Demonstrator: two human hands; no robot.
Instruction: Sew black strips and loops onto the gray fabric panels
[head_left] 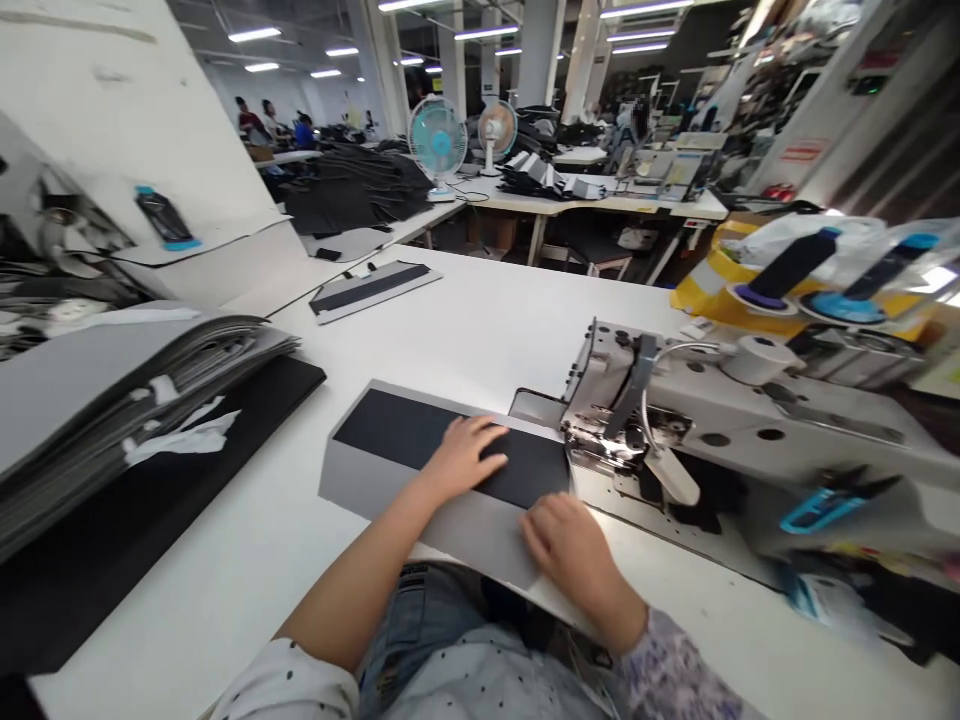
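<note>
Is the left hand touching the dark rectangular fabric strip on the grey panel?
Touching. The head view shows the left hand lying palm-down on the dark rectangular fabric strip, fingers spread across it.

— What is worn on the arm behind the left hand [465, 455]?
— A white sleeve [292, 685] with tiny dark dots. It is short and stops far back from that hand.
— And behind the right hand [566, 545]?
— A long sleeve [675, 670] with a purple and grey flower print. It goes right up to the wrist.
— What else?
— Blue jeans [420, 620] between the two arms, and a pale dotted shirt [487, 690] just below them.
</note>
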